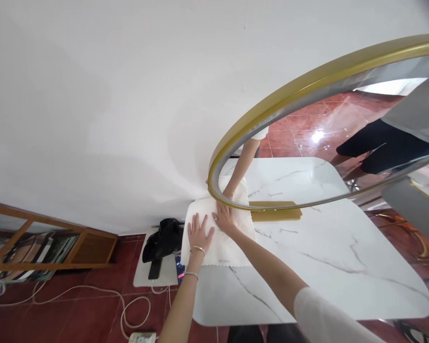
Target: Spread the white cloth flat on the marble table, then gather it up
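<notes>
Across the left end of the marble-patterned table [325, 267] lies a white cloth [232, 252], and on it the left hand [199, 232] rests palm down, fingers spread wide, gripping nothing. Slightly farther, the right hand [226, 219] lies flat too, thumb out, fingers extended toward the mirror [325, 128], holding nothing; this looks like smoothing, and the next stroke calls for light, even pressure.
</notes>
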Demonstrator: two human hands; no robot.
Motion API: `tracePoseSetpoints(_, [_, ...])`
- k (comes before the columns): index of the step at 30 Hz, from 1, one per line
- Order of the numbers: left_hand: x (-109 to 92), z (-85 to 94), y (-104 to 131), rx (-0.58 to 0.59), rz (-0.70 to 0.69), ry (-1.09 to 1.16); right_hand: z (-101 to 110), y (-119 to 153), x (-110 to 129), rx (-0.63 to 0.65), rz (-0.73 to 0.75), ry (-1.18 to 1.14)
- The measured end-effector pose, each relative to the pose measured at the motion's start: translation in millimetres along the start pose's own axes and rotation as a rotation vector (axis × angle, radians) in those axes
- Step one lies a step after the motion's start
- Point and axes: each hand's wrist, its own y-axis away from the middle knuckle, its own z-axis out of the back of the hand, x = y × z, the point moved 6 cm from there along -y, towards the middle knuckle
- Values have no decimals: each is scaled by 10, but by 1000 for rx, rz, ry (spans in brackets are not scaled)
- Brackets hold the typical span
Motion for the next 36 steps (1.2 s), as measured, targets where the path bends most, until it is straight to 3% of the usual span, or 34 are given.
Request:
tracePoseSetpoints(5, [136,46,160,-12,41,0,156,492,291,-15,146,4])
tracePoseSetpoints(8, [177,113,392,-18,48,-4,255,914,405,-10,245,-5])
tracePoseSetpoints(11, [157,200,815,-52,64,-23,381,1426,493,-3,353,-30])
tracePoseSetpoints(15, [21,294,1557,-48,47,-54,575,2100,547,48,438,-81])
tracePoseSetpoints(18, [-151,326,1989,12,-20,-51,708,2443,518,70,459,-93])
tracePoseSetpoints(20, [-261,328,2121,28,-26,-39,763,2566,456,72,455,-81])
tracePoseSetpoints(24, [-546,238,2026,16,-47,5,803,2642,186,46,389,-12])
tracePoseSetpoints(30, [-1247,-12,1593,61,-235,117,883,2699,-526,-40,223,87])
tracePoseSetpoints(33, [-1547,-96,1442,91,-310,164,939,2701,-913,-102,100,13])
tracePoseSetpoints(36, [-1665,-138,1363,97,-337,187,1001,2592,-1285,-198,-121,-181])
